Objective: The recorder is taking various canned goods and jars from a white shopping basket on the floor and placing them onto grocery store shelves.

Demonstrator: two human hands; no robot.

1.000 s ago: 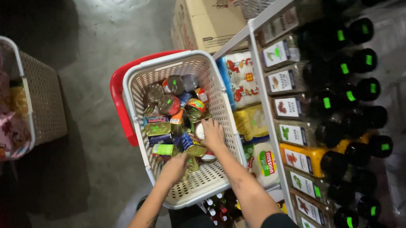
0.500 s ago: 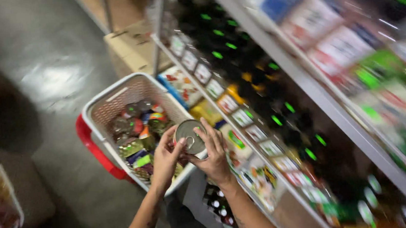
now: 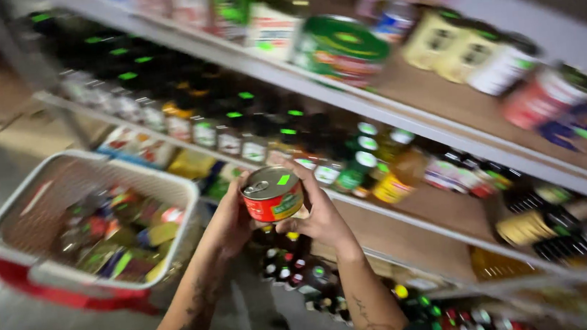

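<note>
Both my hands hold up a short round tin can [image 3: 272, 194] with a red label, a silver pull-tab lid and a small green sticker. My left hand [image 3: 226, 222] cups its left side; my right hand [image 3: 320, 214] grips its right side. The can is raised in front of a metal shelf rack [image 3: 402, 116], level with a row of dark bottles [image 3: 234, 131]. Down at the left, a white plastic basket [image 3: 167, 180] stacked on a red one [image 3: 50, 296] contains several more cans and packets.
The upper shelf carries a green tin [image 3: 340, 49], pale jars [image 3: 449, 45] and cartons. Lower shelves hold yellow-labelled bottles [image 3: 394, 177] and small capped bottles [image 3: 303, 274]. A cardboard box [image 3: 29, 131] lies on the grey floor at the left.
My hands lifted one can out of the white basket and raised it to shelf height. The view swung from looking down into the basket up and right along the shelves.
</note>
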